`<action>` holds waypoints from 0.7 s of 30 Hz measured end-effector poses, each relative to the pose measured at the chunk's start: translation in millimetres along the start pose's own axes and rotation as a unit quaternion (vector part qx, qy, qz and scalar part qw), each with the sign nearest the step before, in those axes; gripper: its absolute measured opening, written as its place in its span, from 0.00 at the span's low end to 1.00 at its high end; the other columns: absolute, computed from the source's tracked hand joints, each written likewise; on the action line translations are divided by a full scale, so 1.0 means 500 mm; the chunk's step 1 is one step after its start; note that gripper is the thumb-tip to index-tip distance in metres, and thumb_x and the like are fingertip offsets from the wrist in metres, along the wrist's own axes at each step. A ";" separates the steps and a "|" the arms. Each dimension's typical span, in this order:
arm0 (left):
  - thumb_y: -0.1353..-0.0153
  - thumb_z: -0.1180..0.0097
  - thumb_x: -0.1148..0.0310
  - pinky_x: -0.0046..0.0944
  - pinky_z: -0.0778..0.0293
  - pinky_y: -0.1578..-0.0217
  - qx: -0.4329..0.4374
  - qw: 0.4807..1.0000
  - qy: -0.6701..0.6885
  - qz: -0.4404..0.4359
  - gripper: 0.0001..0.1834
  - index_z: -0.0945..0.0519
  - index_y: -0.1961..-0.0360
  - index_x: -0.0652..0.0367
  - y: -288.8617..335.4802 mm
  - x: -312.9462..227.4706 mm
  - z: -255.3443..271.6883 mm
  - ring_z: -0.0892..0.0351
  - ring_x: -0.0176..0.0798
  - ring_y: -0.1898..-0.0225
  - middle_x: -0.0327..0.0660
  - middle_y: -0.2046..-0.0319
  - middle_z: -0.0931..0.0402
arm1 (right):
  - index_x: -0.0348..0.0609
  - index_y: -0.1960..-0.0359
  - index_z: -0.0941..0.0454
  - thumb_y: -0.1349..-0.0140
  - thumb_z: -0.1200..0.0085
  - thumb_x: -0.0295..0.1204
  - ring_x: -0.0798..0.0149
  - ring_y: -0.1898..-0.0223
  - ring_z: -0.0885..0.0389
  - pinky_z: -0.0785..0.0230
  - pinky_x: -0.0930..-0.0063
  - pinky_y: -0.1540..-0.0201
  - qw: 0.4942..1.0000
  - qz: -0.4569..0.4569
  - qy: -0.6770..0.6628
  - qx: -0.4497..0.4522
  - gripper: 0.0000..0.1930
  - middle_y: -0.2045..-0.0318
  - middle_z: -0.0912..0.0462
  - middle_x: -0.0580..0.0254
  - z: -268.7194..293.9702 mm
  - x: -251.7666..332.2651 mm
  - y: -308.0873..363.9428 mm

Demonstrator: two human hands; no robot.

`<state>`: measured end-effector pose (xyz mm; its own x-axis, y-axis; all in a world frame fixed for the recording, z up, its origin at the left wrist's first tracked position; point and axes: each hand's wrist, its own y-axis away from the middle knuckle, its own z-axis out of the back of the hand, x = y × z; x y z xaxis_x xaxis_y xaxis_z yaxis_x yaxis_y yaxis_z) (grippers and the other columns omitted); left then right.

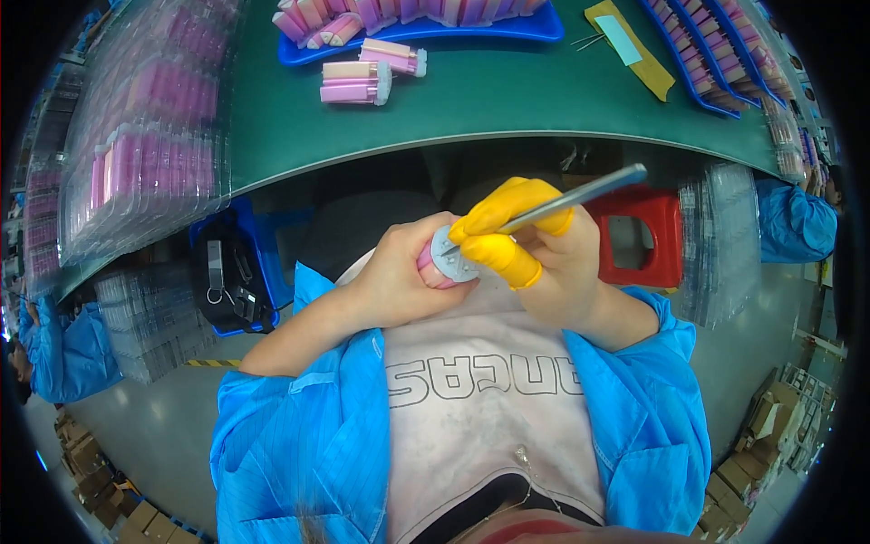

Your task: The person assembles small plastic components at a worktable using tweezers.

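Observation:
My left hand (399, 272) is wrapped round a bundle of pink and peach cylinders, like a battery pack (441, 274), held in front of my chest. Its round grey end cap (450, 252), with small raised details, faces up toward my right hand. In my right hand (544, 249), yellow finger cots cover the thumb and the fingers beside it. They pinch a pair of metal tweezers (589, 192), which slants up to the right. The lower tip meets the cap, partly hidden by the fingers.
Two similar packs (356, 83) lie on the green table (471, 100) by a blue tray (426, 38) of more. Stacked clear trays (154, 163) of packs stand left, further blue trays (716, 54) at right. A red stool (666, 236) is below the table; people in blue sit either side.

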<state>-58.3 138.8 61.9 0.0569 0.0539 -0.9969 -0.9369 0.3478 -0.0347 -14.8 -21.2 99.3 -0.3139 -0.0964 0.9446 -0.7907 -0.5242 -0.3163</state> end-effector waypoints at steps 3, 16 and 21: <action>0.59 0.37 0.71 0.33 0.29 0.63 0.010 1.000 -0.024 0.012 0.19 0.29 0.65 0.59 0.004 -0.002 -0.003 0.22 0.39 0.67 0.41 0.70 0.24 | 0.34 0.67 0.26 0.50 0.42 0.27 0.63 0.70 0.22 0.29 0.78 0.62 1.000 -0.021 -0.012 -0.001 0.11 0.70 0.23 0.57 0.002 0.001 0.005; 0.59 0.38 0.71 0.32 0.29 0.63 0.021 0.999 0.013 0.022 0.19 0.28 0.64 0.58 0.004 0.011 -0.010 0.23 0.38 0.67 0.40 0.69 0.24 | 0.34 0.66 0.27 0.49 0.42 0.26 0.66 0.67 0.23 0.29 0.78 0.62 0.997 -0.055 -0.051 0.013 0.10 0.69 0.25 0.57 0.007 0.000 0.011; 0.59 0.37 0.72 0.32 0.30 0.60 0.045 0.998 0.019 0.044 0.21 0.28 0.61 0.59 0.005 0.003 -0.006 0.24 0.35 0.64 0.40 0.67 0.25 | 0.35 0.69 0.25 0.50 0.42 0.26 0.64 0.68 0.22 0.28 0.78 0.63 0.966 0.051 0.218 0.128 0.08 0.70 0.24 0.58 0.018 0.027 -0.007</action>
<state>-61.7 137.1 59.9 -0.0395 0.0525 -0.9978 -0.9030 0.4257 0.0581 -11.5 -28.4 113.7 -0.6197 0.1778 0.7644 -0.6053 -0.7282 -0.3213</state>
